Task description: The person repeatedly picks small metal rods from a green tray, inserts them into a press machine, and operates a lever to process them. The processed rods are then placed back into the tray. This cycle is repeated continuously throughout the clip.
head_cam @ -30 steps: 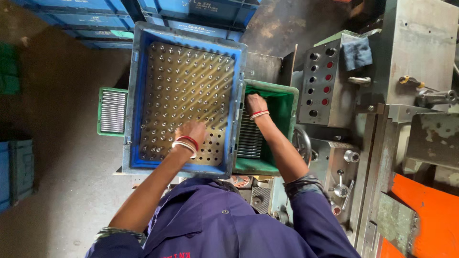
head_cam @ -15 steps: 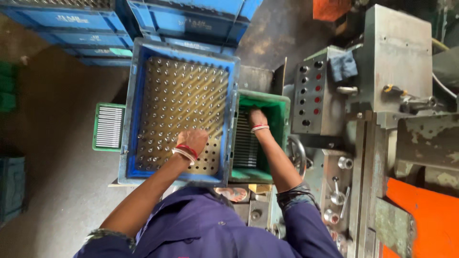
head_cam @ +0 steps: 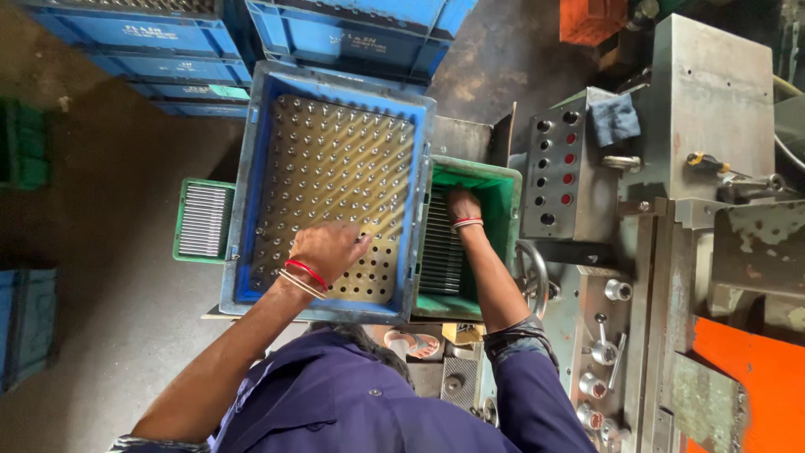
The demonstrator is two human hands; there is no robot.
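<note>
A blue crate (head_cam: 251, 193) holds a perforated plate (head_cam: 335, 168) studded with several upright metal pins. My left hand (head_cam: 329, 249), with red and white bangles at the wrist, rests on the plate's near right part, fingers curled around a pin. Just right of the crate stands a green bin (head_cam: 501, 201) holding a row of thin metal rods (head_cam: 440, 252). My right hand (head_cam: 462, 205) reaches down into it, fingers on the rods; its grip is hidden.
A smaller green bin (head_cam: 204, 220) of rods sits left of the blue crate. More blue crates (head_cam: 352, 33) are stacked beyond. A grey machine with a button panel (head_cam: 558, 164), a handwheel (head_cam: 534, 277) and levers stands close on the right, with an orange part (head_cam: 759, 377).
The view has shifted slightly, so the crates sit lower in frame. Both hands stay in the same places, left on the pin plate, right in the green bin.
</note>
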